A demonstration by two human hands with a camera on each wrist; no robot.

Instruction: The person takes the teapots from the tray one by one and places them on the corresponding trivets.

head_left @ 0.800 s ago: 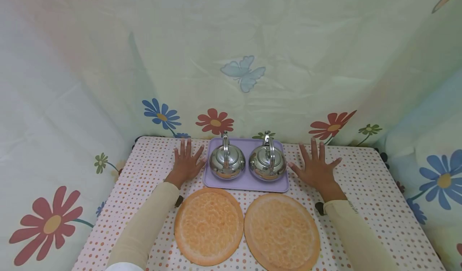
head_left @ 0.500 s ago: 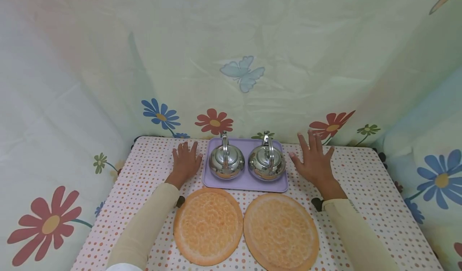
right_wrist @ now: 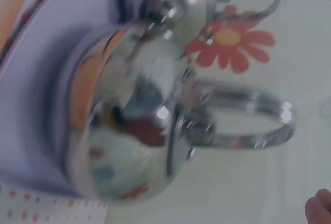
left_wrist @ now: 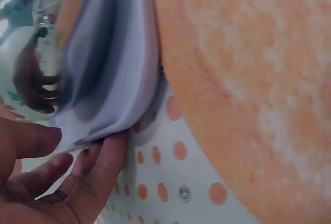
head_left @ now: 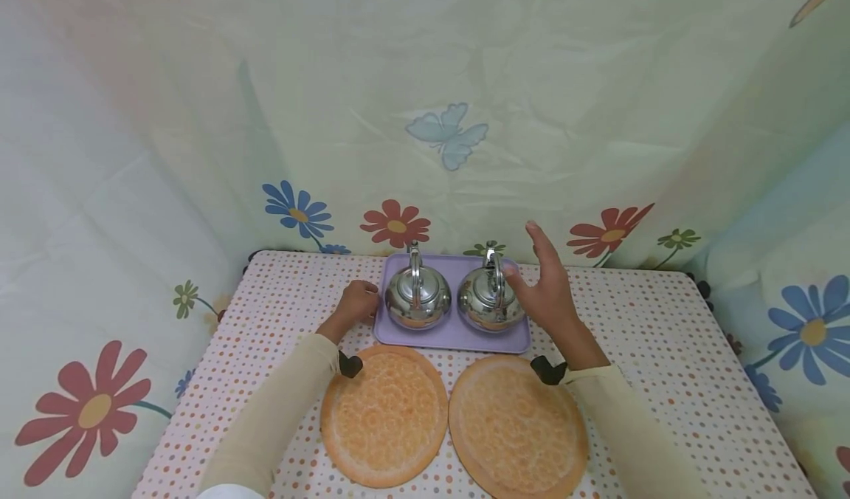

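Two shiny metal teapots with arched handles stand side by side on a lilac tray (head_left: 454, 342), the left teapot (head_left: 418, 311) and the right teapot (head_left: 486, 313). My left hand (head_left: 359, 303) is at the tray's left edge. In the left wrist view, its thumb lies over the tray rim (left_wrist: 139, 58) and the fingers (left_wrist: 113, 157) curl beneath it. My right hand (head_left: 553, 300) is raised beside the right teapot with fingers extended, holding nothing; its thumb overlaps that teapot in the head view. In the right wrist view, the teapot (right_wrist: 134, 125) fills the middle and fingertips (right_wrist: 319, 208) show at the corner.
Two round, bread-patterned mats, the left mat (head_left: 385, 418) and the right mat (head_left: 521, 429), lie in front of the tray. A dotted cloth (head_left: 677, 351) covers the table. Behind it hangs a flowered curtain (head_left: 451, 211), close to the table's back edge.
My left hand has gone from spread fingers beside the tray to gripping its left edge. The right hand has moved left toward the right teapot and turned. Tray and teapots have not visibly moved.
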